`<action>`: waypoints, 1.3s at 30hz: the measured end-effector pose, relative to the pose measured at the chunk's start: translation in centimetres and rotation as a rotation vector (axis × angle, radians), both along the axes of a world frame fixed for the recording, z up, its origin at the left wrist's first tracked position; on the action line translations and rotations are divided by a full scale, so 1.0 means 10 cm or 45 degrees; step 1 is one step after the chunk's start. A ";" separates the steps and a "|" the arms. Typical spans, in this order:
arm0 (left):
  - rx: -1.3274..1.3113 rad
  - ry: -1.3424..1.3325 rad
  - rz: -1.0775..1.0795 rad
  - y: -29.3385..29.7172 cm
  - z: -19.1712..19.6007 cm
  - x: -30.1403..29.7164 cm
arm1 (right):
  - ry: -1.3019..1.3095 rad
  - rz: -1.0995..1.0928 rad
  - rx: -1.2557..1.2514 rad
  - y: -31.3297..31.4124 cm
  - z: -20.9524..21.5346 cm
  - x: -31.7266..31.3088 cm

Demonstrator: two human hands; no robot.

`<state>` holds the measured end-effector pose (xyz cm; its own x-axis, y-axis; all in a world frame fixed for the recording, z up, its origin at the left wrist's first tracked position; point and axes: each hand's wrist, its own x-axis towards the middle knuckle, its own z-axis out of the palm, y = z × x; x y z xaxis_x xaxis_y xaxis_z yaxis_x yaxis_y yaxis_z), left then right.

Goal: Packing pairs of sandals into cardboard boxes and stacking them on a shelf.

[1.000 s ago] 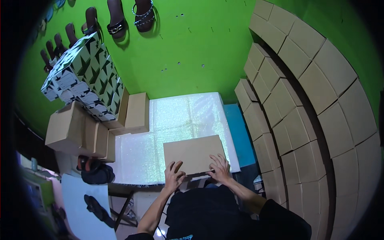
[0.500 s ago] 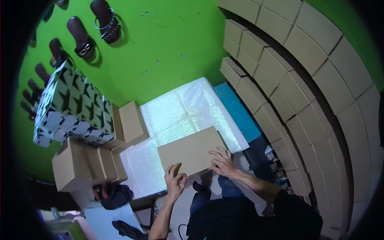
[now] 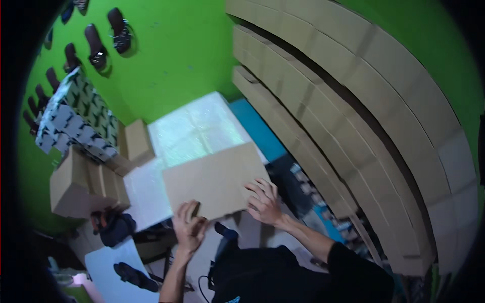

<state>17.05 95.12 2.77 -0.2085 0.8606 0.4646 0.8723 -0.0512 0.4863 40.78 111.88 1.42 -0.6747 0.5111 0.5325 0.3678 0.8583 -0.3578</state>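
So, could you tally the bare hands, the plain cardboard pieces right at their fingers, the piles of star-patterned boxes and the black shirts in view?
Left hand and right hand: 2
Plain cardboard piece at the fingers: 1
Pile of star-patterned boxes: 1
Black shirt: 1
Total: 5

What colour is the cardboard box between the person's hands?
Plain light brown; the cardboard box shows in the head view.
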 end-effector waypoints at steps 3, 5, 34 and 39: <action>0.025 0.025 -0.011 -0.28 0.22 0.55 | 0.084 0.036 0.032 -0.25 0.10 0.49; 0.030 0.060 -0.060 -0.47 0.17 0.89 | 0.067 0.021 0.019 -0.48 0.14 0.84; -0.080 -0.186 -0.580 -1.72 -0.75 4.38 | -0.088 -0.425 -0.120 -2.87 -0.45 4.91; 0.091 -0.119 -0.578 -1.46 -0.85 4.74 | -0.068 -0.436 0.150 -2.60 -0.55 5.25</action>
<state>64.48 80.56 -5.74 0.1377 0.8409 0.5233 0.7063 -0.4538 0.5433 93.23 85.90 -4.08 -0.5036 0.6491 0.5702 0.6563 0.7166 -0.2362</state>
